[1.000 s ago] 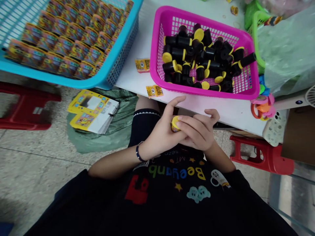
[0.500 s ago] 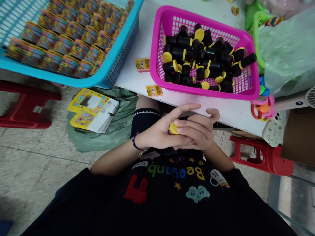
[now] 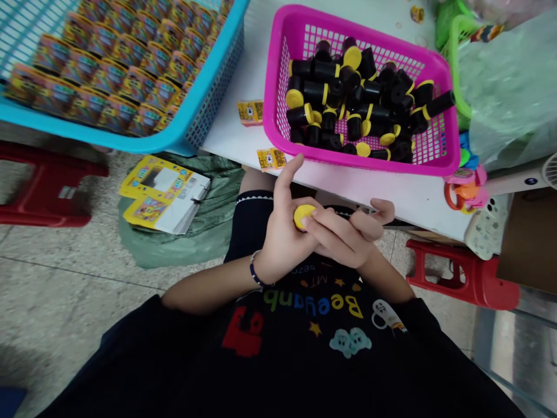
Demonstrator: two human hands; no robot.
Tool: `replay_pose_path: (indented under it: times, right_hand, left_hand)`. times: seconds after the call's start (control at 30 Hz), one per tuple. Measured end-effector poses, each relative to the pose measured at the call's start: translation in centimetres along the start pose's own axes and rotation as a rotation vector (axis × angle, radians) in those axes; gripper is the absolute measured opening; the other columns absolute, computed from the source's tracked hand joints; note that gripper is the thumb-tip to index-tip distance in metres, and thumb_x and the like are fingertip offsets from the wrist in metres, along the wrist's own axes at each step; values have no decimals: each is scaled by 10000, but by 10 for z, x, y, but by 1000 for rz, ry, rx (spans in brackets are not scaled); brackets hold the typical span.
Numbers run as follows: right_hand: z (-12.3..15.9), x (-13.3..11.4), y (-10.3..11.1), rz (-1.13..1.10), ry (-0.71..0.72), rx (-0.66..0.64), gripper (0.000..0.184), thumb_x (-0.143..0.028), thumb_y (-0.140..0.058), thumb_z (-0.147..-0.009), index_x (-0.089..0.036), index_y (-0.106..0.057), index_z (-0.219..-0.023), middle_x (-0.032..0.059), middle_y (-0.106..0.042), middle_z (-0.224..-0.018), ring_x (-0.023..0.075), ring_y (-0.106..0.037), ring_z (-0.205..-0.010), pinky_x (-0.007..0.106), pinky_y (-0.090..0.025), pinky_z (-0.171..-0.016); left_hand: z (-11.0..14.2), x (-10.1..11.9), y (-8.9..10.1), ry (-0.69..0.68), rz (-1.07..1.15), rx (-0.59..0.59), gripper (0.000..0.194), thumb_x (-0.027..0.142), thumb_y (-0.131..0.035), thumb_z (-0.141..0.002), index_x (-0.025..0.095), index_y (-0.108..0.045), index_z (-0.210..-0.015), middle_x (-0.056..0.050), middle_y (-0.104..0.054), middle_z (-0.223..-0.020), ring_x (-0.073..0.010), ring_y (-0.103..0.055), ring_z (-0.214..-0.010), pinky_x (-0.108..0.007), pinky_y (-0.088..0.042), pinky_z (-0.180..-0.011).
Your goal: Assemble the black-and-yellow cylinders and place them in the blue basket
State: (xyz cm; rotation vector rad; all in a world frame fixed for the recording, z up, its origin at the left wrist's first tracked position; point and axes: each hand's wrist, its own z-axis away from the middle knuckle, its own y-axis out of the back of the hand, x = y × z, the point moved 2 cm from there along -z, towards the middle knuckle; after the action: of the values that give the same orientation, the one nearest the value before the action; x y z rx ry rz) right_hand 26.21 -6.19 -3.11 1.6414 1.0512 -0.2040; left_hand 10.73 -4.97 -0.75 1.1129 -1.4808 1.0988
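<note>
In front of my lap, my left hand (image 3: 285, 235) is wrapped around a small yellow-capped canister (image 3: 303, 217), its thumb sticking up. Only the round yellow top shows; the canister's body is hidden in the palm. The fingers of my right hand (image 3: 343, 232) press against the cap's right side and overlap the left fingers. Just beyond the hands, on the white table (image 3: 361, 188), stands a pink basket (image 3: 357, 164) heaped with black canisters (image 3: 376, 113) that have yellow lids. Two small printed yellow labels (image 3: 270, 158) lie by its left side.
A blue basket (image 3: 174, 136) at upper left holds rows of canisters (image 3: 108, 75) in colourful wraps. Scissors with orange handles (image 3: 455, 197), a phone (image 3: 481, 238) and a small fan (image 3: 522, 181) are at right. Yellow cards (image 3: 163, 191) lie on a green bag (image 3: 152, 249). Red stools (image 3: 483, 278) flank me.
My left hand has turned, its thumb swinging from pointing right to pointing up. The yellow cap now faces the camera more fully, and has shifted slightly left and up.
</note>
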Motion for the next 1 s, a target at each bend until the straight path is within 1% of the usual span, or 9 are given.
replay_pose_path:
  times: [0.13,0.2,0.27,0.4,0.47,0.63,0.8,0.93,1.0]
  right_hand:
    - [-6,-8,3,93,155,89,385,-467,-760,-921,-523,-719,-1300,-90,-835,-915,199,-566,-660,472,-626,-857]
    - [-8,-12,6,197,287,232,351,-515,-733,-936,-528,-714,-1286,-87,-821,-886,196,-574,-681,462,-602,-872]
    - [-6,-14,7,310,369,344,287,-612,-673,-952,-519,-738,-1216,-72,-798,-854,201,-598,-748,468,-572,-938]
    - [-1,-10,4,412,208,129,356,-724,-531,-989,-498,-756,-1147,-61,-785,-951,212,-638,-949,486,-473,-1125]
    - [1,-10,4,423,152,19,362,-710,-501,-1014,-508,-735,-1202,-72,-791,-1025,207,-640,-989,468,-456,-1149]
    - [0,-14,11,430,224,81,339,-668,-531,-1025,-532,-697,-1288,-67,-807,-1042,212,-651,-953,476,-492,-1103]
    - [-2,-13,8,368,163,-7,388,-690,-533,-1019,-483,-706,-1299,-48,-814,-1046,218,-645,-972,541,-464,-1143]
    - [-13,-20,20,311,261,148,278,-543,-696,-970,-456,-707,-1233,-51,-795,-1012,212,-643,-946,521,-484,-1082]
    - [-20,-23,32,175,316,128,321,-522,-731,-930,-418,-691,-1231,-31,-779,-1112,229,-662,-1018,487,-522,-1034]
  left_hand:
    - [0,-1,3,25,28,14,958,290,-826,-893,266,-261,-1666,-39,-718,-1202,-190,-723,-910,-294,-532,-810]
    - [-2,0,6,-25,62,-53,951,268,-827,-885,306,-277,-1659,-6,-715,-1092,-164,-706,-856,-271,-532,-756]
    - [-3,1,8,-63,130,-237,934,237,-806,-900,340,-265,-1655,64,-650,-855,-107,-630,-666,-224,-491,-612]
    - [-6,3,8,-15,307,-509,872,232,-727,-966,370,-184,-1634,147,-398,-608,-63,-385,-431,-166,-361,-451]
    - [-8,3,8,13,334,-483,875,218,-750,-938,370,-194,-1597,149,-385,-609,-66,-359,-432,-173,-326,-438]
    - [-9,3,6,55,267,-402,829,160,-720,-900,378,-227,-1529,143,-408,-618,-80,-353,-451,-201,-264,-425]
    - [-10,3,5,18,195,-385,814,186,-697,-906,352,-226,-1549,136,-337,-602,-87,-374,-433,-208,-278,-406]
    - [-9,1,7,-1,167,-381,866,209,-735,-917,354,-185,-1570,141,-365,-600,-109,-414,-427,-225,-334,-393]
    - [-9,0,8,-25,170,-397,871,203,-715,-952,374,-140,-1583,142,-427,-619,-113,-446,-439,-222,-372,-407]
